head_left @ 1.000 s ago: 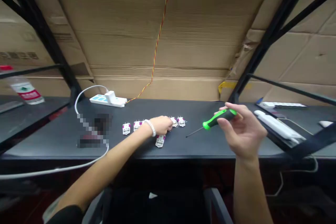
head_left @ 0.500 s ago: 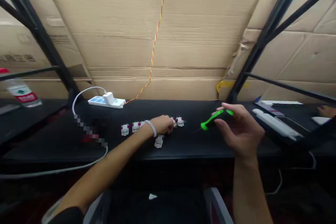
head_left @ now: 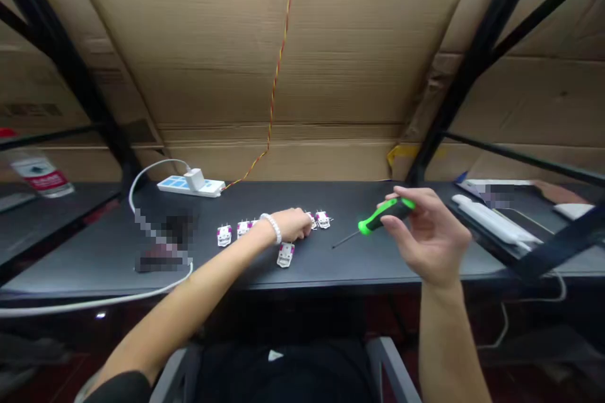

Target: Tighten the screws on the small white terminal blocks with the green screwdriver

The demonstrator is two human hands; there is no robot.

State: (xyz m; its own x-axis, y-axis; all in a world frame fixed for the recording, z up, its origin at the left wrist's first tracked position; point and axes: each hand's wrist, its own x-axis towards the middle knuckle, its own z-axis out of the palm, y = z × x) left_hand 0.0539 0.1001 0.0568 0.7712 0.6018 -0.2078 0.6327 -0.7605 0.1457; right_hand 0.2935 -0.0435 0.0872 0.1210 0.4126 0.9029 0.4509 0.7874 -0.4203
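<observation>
My right hand (head_left: 432,233) holds a screwdriver (head_left: 391,213) by its black and bright green handle. Its thin metal shaft slants down to the left, with the tip above the black tabletop (head_left: 350,271). Left of it, my left hand (head_left: 293,224) reaches down among several small white and purple parts, fingers curled together; what they hold, if anything, is hidden. One such part (head_left: 285,254) lies just in front of that hand. Another part (head_left: 323,219) is to its right, and a third part (head_left: 224,235) sits at the row's left end.
A white power strip (head_left: 208,189) with a plugged-in charger (head_left: 194,179) is at the back left. A white cable (head_left: 118,301) runs along the front left edge. Cardboard (head_left: 212,63) closes off the back. On the right lies a long white object (head_left: 496,220); a bottle (head_left: 45,177) stands far left.
The screwdriver and my right hand have shifted slightly left, and the shaft shows more clearly. My left hand stays at the row of parts. The picture's lighting has changed.
</observation>
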